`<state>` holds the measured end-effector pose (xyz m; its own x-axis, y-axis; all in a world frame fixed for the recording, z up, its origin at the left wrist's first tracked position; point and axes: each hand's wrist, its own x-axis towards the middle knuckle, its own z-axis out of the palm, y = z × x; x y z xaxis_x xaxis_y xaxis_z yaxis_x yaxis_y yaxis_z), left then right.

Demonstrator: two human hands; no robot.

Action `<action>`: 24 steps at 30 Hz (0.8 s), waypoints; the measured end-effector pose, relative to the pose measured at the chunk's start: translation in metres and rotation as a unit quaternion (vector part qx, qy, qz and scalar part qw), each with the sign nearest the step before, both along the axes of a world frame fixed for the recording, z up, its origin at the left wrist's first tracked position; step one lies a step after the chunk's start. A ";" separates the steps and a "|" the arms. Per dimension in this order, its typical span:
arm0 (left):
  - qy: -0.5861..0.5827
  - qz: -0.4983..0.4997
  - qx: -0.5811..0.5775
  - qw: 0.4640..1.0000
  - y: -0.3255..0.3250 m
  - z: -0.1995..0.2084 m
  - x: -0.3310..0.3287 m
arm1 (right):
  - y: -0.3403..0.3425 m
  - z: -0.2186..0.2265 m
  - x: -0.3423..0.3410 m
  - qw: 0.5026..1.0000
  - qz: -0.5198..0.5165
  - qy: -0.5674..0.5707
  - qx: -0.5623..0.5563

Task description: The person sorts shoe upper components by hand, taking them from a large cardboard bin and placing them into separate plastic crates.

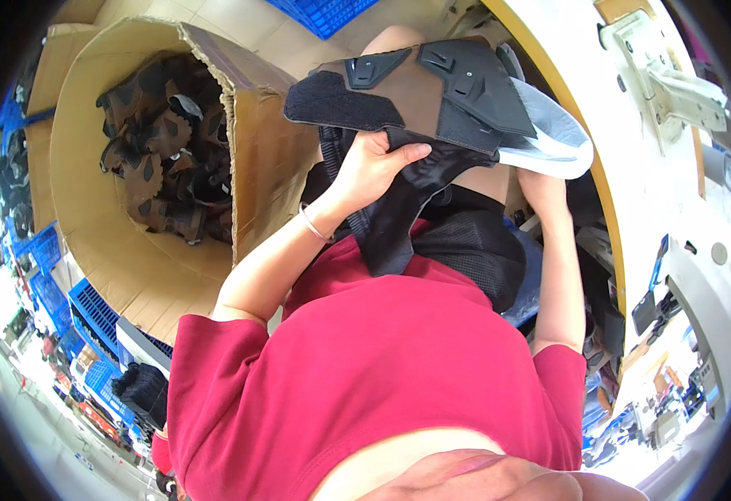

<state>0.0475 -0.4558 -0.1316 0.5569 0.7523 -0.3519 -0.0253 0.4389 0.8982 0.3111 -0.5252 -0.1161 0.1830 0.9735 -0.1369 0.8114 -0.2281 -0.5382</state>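
Left hand (374,167) curled in grip, right hand hidden.

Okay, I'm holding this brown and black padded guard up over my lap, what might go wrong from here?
The left hand pinches only the black fabric under the brown and black padded guard with hard plastic plates, so it may sag or slip. The right hand is hidden behind it, so that grip is uncertain. The torn open cardboard box of similar pieces sits close and might snag it.

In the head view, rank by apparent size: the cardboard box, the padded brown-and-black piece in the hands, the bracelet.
1. cardboard box
2. padded brown-and-black piece, held by the left hand; it sits nearer the camera, so true size is unsure
3. bracelet
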 end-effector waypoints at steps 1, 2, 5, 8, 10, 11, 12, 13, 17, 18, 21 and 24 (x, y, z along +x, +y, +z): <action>0.001 0.004 0.001 1.000 0.000 -0.001 -0.001 | 0.007 0.001 0.002 0.996 0.030 -0.001 -0.081; -0.012 0.018 -0.009 1.000 -0.001 -0.002 -0.001 | 0.010 -0.003 0.004 0.996 0.035 -0.001 -0.081; -0.032 0.045 -0.012 0.998 -0.002 -0.007 -0.003 | 0.029 -0.009 0.000 0.989 0.125 -0.065 -0.048; -0.032 0.047 -0.008 0.998 -0.003 -0.010 -0.005 | 0.075 -0.001 -0.011 0.964 0.044 0.233 0.123; -0.027 0.040 -0.010 0.999 -0.002 -0.011 -0.005 | 0.103 -0.019 -0.006 0.964 0.078 0.202 0.153; -0.036 0.050 -0.012 0.998 -0.003 -0.010 -0.005 | 0.113 -0.019 -0.003 0.962 0.154 0.164 0.152; -0.045 0.058 -0.014 0.997 -0.003 -0.010 -0.005 | 0.118 -0.017 -0.001 0.954 0.228 0.125 0.151; -0.045 0.062 -0.015 0.997 -0.003 -0.011 -0.005 | 0.120 -0.013 -0.006 0.955 0.220 0.083 0.180; -0.107 0.138 -0.039 0.984 -0.012 -0.021 -0.001 | 0.090 0.002 0.002 0.957 0.205 -0.058 0.197; -0.110 0.167 -0.033 0.979 -0.015 -0.024 0.001 | 0.070 0.002 0.004 0.959 0.175 -0.094 0.201; -0.122 0.196 -0.026 0.973 -0.017 -0.028 -0.001 | 0.006 0.006 0.010 0.975 -0.025 -0.083 0.203; -0.113 0.215 -0.022 0.970 -0.013 -0.028 0.005 | -0.049 0.058 -0.005 0.903 0.211 -0.313 0.208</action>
<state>0.0522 -0.4687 -0.1598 0.2619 0.9188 -0.2952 -0.4083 0.3827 0.8288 0.3066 -0.5745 -0.0582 -0.3007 0.9182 0.2579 0.9537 0.2880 0.0869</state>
